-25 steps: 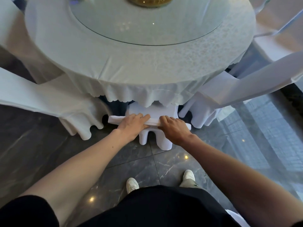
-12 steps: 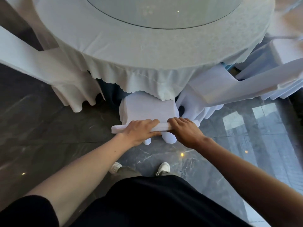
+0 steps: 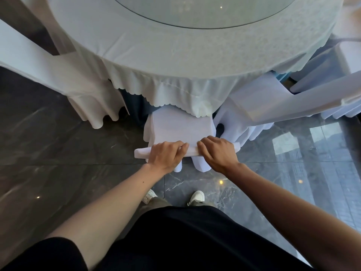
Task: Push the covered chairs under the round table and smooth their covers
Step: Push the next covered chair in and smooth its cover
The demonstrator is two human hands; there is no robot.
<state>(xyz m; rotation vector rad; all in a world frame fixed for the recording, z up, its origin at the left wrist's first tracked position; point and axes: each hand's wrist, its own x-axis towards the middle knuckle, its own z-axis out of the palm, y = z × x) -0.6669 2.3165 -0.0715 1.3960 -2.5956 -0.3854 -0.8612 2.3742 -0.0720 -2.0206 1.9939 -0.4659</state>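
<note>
A chair in a white cover [image 3: 179, 130] stands right in front of me, its seat partly under the round table [image 3: 175, 55], which wears a pale scalloped cloth. My left hand [image 3: 166, 155] and my right hand [image 3: 216, 153] both grip the top edge of the chair's back, side by side, fingers curled over it. The front of the seat is hidden by the hanging cloth.
Another covered chair [image 3: 58, 75] stands at the left and one [image 3: 263, 102] at the right, both tucked against the table. A glass turntable [image 3: 205, 8] lies on the tabletop. The floor [image 3: 58, 173] is glossy dark marble; my white shoes [image 3: 197, 196] stand just behind the chair.
The chair has come back out from under the table towards me, showing more of its seat. Both hands kept their hold on the chair back and have moved closer together.
</note>
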